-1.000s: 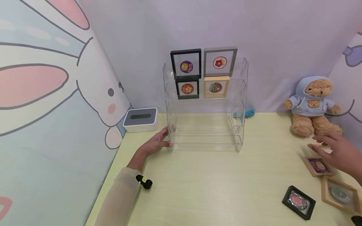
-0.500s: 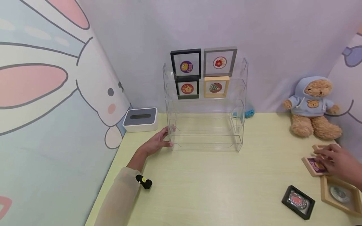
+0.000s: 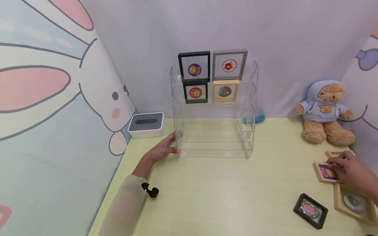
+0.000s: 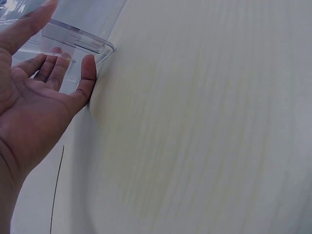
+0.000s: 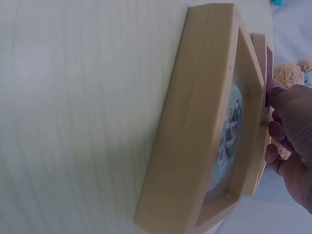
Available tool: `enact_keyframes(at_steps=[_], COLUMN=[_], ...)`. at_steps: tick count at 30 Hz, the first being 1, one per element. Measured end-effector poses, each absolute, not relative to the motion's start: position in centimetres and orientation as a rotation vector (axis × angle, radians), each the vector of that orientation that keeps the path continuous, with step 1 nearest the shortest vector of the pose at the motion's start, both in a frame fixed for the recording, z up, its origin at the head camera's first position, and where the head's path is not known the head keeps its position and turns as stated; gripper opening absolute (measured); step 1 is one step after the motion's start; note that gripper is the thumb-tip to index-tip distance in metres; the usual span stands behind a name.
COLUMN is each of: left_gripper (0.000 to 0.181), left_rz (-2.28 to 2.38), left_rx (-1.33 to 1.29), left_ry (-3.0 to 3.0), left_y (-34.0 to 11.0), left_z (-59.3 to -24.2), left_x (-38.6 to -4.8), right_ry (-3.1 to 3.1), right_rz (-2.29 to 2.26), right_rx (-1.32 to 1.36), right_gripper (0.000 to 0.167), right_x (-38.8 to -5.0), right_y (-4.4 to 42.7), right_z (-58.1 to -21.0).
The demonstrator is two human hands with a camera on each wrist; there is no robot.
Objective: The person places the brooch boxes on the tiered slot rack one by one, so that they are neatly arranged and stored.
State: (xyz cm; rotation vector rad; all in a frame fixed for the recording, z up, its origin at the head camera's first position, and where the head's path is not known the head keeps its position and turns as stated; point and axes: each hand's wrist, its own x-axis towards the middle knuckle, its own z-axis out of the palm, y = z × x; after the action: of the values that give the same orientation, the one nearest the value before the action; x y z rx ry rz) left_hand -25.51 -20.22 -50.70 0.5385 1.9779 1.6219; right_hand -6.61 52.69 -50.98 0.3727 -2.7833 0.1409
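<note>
My left hand rests against the left side of a clear acrylic tiered rack. In the left wrist view the fingers of that hand are spread and touch the rack's clear side panel. Over at the far right, my right hand pinches a small light-wood picture frame with a purple picture, and its fingers cover the frame's right part. Seen from the right wrist, the fingers sit on this frame behind a larger wooden picture frame.
Several framed pictures stand on the rack's upper tiers, including a grey one. A black frame lies at front right. Another wooden frame lies partly under the right hand. A teddy bear, tissue box and blue item stand along the back.
My right hand has come down from above the wooden frames and taken hold of the small purple-pictured frame, which has shifted slightly left. The left hand has stayed at the rack.
</note>
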Motion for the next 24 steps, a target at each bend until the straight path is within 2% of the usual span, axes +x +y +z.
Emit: enact_keyframes(at_steps=[11, 18, 24], left_gripper=[0.098, 0.099, 0.099], left_rz=[1.629, 1.626, 1.629], left_rx=[0.559, 0.528, 0.527], left_ry=[1.966, 1.965, 1.970], left_y=[-20.2, -20.2, -20.2], left_z=[-50.7, -50.7, -50.7], left_x=[-25.6, -25.5, -25.5], right_ry=[-2.711, -2.821, -2.782], right_rz=[0.149, 0.158, 0.182], right_rx=[0.430, 0.388, 0.404], right_gripper=[0.019, 0.027, 0.024], right_x=[-7.0, -7.7, -7.9], right_y=[51.5, 50.5, 49.6], right_z=[-50.7, -49.6, -49.2])
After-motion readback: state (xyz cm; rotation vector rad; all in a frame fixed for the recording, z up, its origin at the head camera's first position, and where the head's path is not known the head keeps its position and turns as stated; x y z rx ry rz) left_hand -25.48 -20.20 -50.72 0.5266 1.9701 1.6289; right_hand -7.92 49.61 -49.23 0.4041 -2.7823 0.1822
